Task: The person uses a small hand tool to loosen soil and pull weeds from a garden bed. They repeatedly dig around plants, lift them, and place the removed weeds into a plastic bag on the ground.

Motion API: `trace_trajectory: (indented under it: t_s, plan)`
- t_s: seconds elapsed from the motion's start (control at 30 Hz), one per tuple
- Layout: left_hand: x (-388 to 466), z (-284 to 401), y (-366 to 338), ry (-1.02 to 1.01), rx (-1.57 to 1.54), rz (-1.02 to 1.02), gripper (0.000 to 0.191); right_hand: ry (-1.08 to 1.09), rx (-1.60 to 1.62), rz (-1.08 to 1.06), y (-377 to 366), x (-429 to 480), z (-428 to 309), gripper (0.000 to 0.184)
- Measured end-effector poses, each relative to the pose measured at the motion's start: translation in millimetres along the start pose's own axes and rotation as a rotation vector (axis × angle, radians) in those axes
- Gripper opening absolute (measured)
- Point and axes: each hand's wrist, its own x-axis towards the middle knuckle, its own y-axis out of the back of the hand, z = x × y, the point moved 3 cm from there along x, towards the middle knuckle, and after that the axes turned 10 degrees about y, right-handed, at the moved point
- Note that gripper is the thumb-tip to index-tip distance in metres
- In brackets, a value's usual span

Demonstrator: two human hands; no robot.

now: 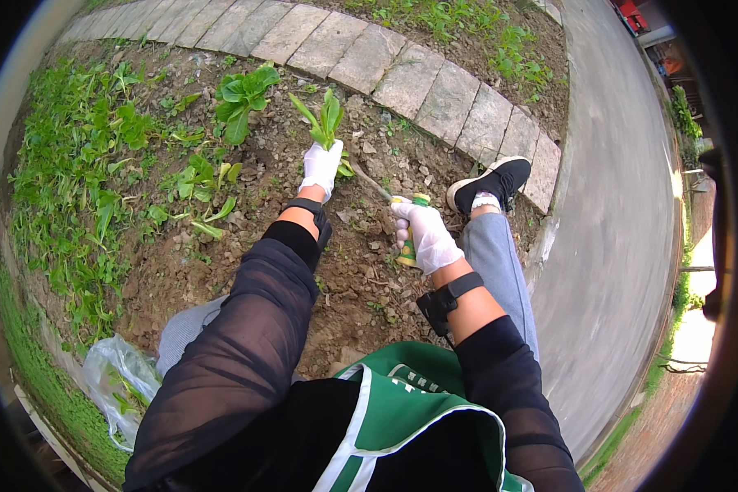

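My left hand [321, 165], in a white glove, is closed around the base of a leafy green plant [326, 120] in the soil; the leaves stick up above my fingers. In my white-gloved right hand [424, 237] is the green and yellow handle of a hand tool [372, 184]. Its thin metal shaft slants up and left towards the plant's base. The tool's working end is hidden by leaves and soil, so its kind cannot be told. Another leafy green plant [243, 101] stands up and left of my left hand.
Dense low greens [80, 160] cover the bed's left side. Stone paving slabs [357, 55] curve across the top. A concrete path [609, 215] runs along the right, beside my shoe [498, 181]. A clear plastic bag [114, 369] holding some leaves lies at lower left.
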Motion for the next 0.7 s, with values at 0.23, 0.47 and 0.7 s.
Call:
trace_trajectory:
  t_s: [0.23, 0.47, 0.7]
  plan:
    - [36.7, -16.2, 75.1, 0.051, 0.624, -0.087, 0.034, 0.262, -0.308, 0.273, 18.9, -9.3, -40.3, 0.01]
    - [21.3, -38.9, 93.2, 0.234, 0.171, 0.082, 0.038, 0.237, -0.205, 0.278, 24.3, 40.4, -41.3, 0.012]
    - [1.8, -14.4, 83.9, 0.303, -0.135, 0.098, 0.033, 0.238, -0.145, 0.407, 15.4, 73.6, -51.1, 0.007]
